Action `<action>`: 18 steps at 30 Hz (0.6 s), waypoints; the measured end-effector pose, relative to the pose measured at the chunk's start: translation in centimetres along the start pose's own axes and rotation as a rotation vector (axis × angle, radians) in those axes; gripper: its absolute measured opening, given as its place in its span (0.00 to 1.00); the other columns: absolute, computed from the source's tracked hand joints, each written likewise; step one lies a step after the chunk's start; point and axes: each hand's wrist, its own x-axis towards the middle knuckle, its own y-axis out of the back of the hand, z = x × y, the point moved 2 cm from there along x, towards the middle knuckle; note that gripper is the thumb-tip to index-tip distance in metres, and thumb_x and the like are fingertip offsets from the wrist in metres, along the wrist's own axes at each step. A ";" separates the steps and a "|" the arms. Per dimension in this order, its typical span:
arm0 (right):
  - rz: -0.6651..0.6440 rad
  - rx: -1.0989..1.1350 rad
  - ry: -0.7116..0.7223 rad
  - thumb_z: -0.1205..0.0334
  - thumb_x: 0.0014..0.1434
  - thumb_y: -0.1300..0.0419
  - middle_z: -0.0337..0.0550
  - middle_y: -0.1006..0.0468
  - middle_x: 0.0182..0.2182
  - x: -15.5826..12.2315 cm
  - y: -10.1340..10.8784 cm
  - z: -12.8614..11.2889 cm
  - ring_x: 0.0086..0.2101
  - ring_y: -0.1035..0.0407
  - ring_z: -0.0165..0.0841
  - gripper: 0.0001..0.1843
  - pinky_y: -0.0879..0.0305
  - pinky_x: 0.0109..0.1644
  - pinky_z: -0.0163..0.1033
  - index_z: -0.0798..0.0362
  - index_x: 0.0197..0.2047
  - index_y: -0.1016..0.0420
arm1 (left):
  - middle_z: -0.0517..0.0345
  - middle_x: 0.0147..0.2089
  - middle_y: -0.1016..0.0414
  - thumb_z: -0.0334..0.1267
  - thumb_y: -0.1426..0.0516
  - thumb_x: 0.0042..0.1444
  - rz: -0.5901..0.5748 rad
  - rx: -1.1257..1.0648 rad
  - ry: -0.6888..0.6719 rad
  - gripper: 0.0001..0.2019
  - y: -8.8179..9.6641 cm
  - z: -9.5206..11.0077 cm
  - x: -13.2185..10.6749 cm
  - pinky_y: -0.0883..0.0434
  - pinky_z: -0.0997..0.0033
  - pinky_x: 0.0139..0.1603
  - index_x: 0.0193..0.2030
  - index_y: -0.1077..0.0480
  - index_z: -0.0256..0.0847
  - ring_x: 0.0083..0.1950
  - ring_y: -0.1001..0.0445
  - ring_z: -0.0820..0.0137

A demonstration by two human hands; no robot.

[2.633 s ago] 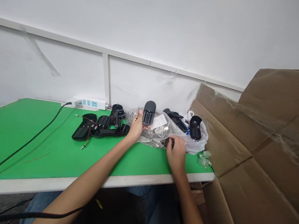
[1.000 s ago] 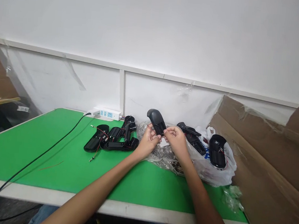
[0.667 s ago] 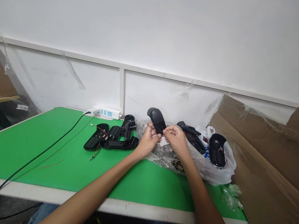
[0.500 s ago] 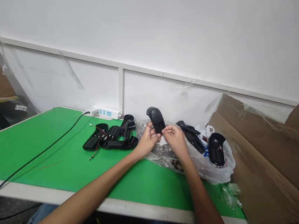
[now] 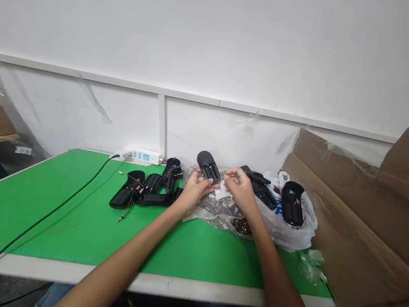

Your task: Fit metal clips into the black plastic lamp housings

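Observation:
My left hand [image 5: 192,191] grips a black plastic housing [image 5: 207,165] with a ribbed battery bay, holding it upright above the clear plastic bags [image 5: 217,204]. My right hand [image 5: 239,188] is pinched closed just right of the housing, fingertips near its lower end; what they hold is too small to make out. Thin red wires show by the left fingers.
A pile of black housings with red wires [image 5: 145,191] lies left of my hands on the green table [image 5: 57,216]. More black parts [image 5: 291,203] rest on a white bag [image 5: 293,232]. A power strip [image 5: 139,155], a black cable [image 5: 54,211] and cardboard [image 5: 372,213] surround them.
My right hand rose from the bag to meet the housing. In the last half second the housing tilted, its ribbed bay now facing me, and both hands dropped slightly.

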 end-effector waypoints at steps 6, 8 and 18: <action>-0.076 -0.445 0.650 0.69 0.63 0.41 0.53 0.20 0.52 -1.4 -0.3 -1.9 0.57 0.27 0.45 0.11 0.30 0.63 0.55 0.50 0.48 0.28 | 0.53 0.43 0.16 0.32 0.34 0.55 -0.058 -0.001 0.146 0.14 0.4 1.9 -0.1 0.21 0.76 0.40 0.46 0.31 0.40 0.36 0.16 0.72; -0.088 -0.483 0.708 0.68 0.65 0.41 0.52 0.19 0.51 -1.6 -0.5 -2.0 0.54 0.25 0.44 0.09 0.28 0.61 0.54 0.50 0.48 0.28 | 0.54 0.43 0.16 0.32 0.34 0.55 -0.051 -0.007 0.147 0.12 0.5 2.0 -0.1 0.21 0.77 0.39 0.45 0.30 0.39 0.35 0.17 0.73; -0.132 -0.527 0.765 0.67 0.69 0.40 0.50 0.17 0.45 -1.5 -0.7 -1.8 0.49 0.23 0.42 0.05 0.26 0.56 0.51 0.50 0.47 0.25 | 0.56 0.37 0.20 0.32 0.35 0.55 -0.053 0.001 0.154 0.09 0.9 1.8 0.1 0.22 0.75 0.37 0.40 0.30 0.39 0.31 0.21 0.73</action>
